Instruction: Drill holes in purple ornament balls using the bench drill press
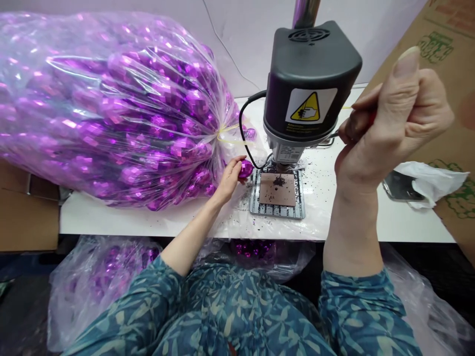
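Note:
My left hand (229, 179) is closed round a small purple faceted ball (245, 169), held just left of the drill press base plate (277, 194). My right hand (389, 118) is raised at the right of the black drill press head (309, 81), fingers wrapped round its lever handle with a red grip (371, 116), thumb up. A brown pad on the plate carries dark shavings.
A large clear plastic bag of purple faceted balls (111, 109), tied with a yellow band, lies on the white table (408, 222) at left. More bagged purple balls (104, 267) sit below the table. A cardboard box (449, 59) stands right, with white crumpled plastic (430, 180).

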`<move>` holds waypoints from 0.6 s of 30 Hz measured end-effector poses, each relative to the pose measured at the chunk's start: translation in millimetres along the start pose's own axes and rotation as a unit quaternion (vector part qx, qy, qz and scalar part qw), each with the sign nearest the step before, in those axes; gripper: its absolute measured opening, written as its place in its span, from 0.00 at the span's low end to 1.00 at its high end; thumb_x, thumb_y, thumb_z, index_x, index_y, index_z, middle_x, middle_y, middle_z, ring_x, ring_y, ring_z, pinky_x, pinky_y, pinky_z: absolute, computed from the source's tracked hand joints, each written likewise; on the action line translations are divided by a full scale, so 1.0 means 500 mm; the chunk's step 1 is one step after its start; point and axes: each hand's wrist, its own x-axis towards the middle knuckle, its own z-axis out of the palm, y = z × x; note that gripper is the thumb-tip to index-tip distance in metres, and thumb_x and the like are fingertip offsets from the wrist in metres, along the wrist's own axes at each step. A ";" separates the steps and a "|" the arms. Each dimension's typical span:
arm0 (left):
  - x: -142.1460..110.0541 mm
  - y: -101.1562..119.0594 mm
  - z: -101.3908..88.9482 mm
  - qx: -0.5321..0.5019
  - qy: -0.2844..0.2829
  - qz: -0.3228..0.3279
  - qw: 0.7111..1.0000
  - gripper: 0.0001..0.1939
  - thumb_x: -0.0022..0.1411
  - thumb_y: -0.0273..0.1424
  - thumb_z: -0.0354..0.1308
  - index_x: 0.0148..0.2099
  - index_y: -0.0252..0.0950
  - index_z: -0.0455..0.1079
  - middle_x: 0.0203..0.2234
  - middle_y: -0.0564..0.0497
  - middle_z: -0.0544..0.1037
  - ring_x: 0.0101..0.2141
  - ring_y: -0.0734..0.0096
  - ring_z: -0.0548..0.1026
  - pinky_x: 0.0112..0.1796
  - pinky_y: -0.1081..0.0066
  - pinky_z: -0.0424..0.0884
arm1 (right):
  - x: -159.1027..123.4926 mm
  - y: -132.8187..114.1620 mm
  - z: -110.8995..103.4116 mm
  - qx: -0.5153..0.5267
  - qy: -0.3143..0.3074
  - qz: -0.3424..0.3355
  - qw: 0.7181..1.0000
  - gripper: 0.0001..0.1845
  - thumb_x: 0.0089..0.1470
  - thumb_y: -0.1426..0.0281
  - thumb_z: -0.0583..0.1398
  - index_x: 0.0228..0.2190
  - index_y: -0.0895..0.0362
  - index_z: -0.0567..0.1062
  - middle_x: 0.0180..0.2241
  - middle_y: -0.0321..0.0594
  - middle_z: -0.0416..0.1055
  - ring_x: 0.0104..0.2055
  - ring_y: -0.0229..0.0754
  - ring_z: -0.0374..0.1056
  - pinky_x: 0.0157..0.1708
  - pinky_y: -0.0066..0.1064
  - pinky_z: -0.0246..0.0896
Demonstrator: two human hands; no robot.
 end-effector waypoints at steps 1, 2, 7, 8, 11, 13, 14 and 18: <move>-0.026 0.011 -0.008 -0.048 -0.016 -0.023 0.998 0.26 0.73 0.56 0.55 0.61 0.45 0.72 0.44 0.47 0.80 0.36 0.64 0.80 0.41 0.61 0.81 | -0.001 -0.001 0.000 -0.003 0.000 0.005 1.000 0.30 0.52 0.47 0.62 0.18 0.60 0.66 0.14 0.28 0.54 0.15 0.22 0.50 0.18 0.25 0.38; -0.049 0.022 -0.013 -0.090 -0.031 -0.051 0.994 0.28 0.72 0.58 0.55 0.62 0.46 0.70 0.45 0.46 0.80 0.36 0.65 0.81 0.39 0.62 0.81 | -0.002 -0.002 0.001 -0.004 0.001 0.010 1.000 0.30 0.52 0.47 0.62 0.18 0.60 0.66 0.14 0.28 0.54 0.15 0.22 0.51 0.18 0.25 0.39; -0.107 0.056 -0.006 -0.193 -0.083 -0.130 0.969 0.34 0.68 0.61 0.59 0.64 0.44 0.69 0.50 0.43 0.81 0.38 0.64 0.83 0.40 0.62 0.82 | -0.002 -0.005 -0.002 -0.001 0.003 0.013 1.000 0.29 0.51 0.47 0.62 0.18 0.60 0.66 0.14 0.27 0.54 0.14 0.21 0.51 0.17 0.25 0.38; -0.111 0.057 0.002 -0.193 -0.084 -0.138 0.968 0.35 0.65 0.59 0.64 0.64 0.43 0.69 0.50 0.44 0.81 0.37 0.65 0.83 0.39 0.62 0.82 | -0.001 -0.004 -0.003 -0.011 -0.003 0.014 1.000 0.29 0.52 0.47 0.62 0.19 0.60 0.66 0.14 0.26 0.54 0.15 0.21 0.52 0.18 0.24 0.39; -0.113 0.049 0.032 -0.172 -0.068 -0.139 0.973 0.42 0.55 0.50 0.77 0.65 0.41 0.68 0.52 0.44 0.81 0.39 0.66 0.82 0.40 0.66 0.81 | 0.001 -0.002 -0.007 -0.030 -0.016 0.014 0.999 0.30 0.53 0.46 0.61 0.19 0.61 0.65 0.14 0.25 0.55 0.15 0.20 0.53 0.18 0.21 0.42; -0.106 0.037 0.053 -0.161 -0.059 -0.131 0.976 0.43 0.50 0.47 0.81 0.62 0.38 0.70 0.51 0.44 0.81 0.44 0.63 0.82 0.43 0.66 0.81 | 0.002 -0.001 -0.008 -0.021 -0.017 0.014 1.000 0.31 0.51 0.45 0.61 0.19 0.61 0.64 0.14 0.25 0.54 0.14 0.20 0.51 0.17 0.21 0.40; -0.100 0.030 0.063 -0.155 -0.058 -0.126 0.978 0.41 0.49 0.46 0.81 0.60 0.36 0.71 0.50 0.43 0.82 0.46 0.61 0.81 0.45 0.65 0.81 | 0.002 0.000 -0.008 -0.015 -0.019 0.015 1.000 0.32 0.51 0.45 0.61 0.19 0.61 0.64 0.14 0.25 0.54 0.14 0.20 0.51 0.17 0.22 0.40; -0.071 0.009 0.089 -0.111 -0.076 -0.094 0.986 0.35 0.51 0.42 0.80 0.57 0.35 0.74 0.50 0.43 0.83 0.48 0.60 0.81 0.50 0.62 0.78 | 0.002 -0.001 -0.006 0.001 -0.024 0.014 1.000 0.31 0.50 0.45 0.61 0.18 0.61 0.64 0.14 0.25 0.54 0.14 0.20 0.49 0.16 0.22 0.40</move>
